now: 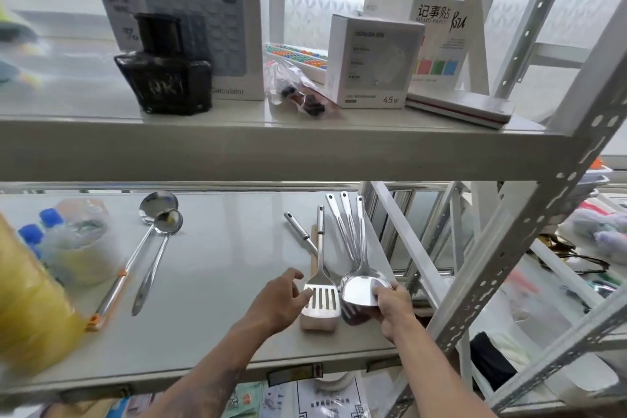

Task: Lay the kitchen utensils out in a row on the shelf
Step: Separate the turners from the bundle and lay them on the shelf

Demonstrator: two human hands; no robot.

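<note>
On the lower shelf [217, 265] the right hand [393, 307] is closed over the blade of a solid steel turner [361, 285], thumb on top, its handle fanned with two others toward the back; the left hand [281, 299] is spread open beside it, fingertips touching the near edge of a slotted spatula [321, 297] and gripping nothing; two ladles [159, 224] lie side by side well off to the left; beneath the spatula heads, a pale block and a dark blade are mostly covered, hard to identify; a blurred yellow bag [30, 309] crops the left edge.
</note>
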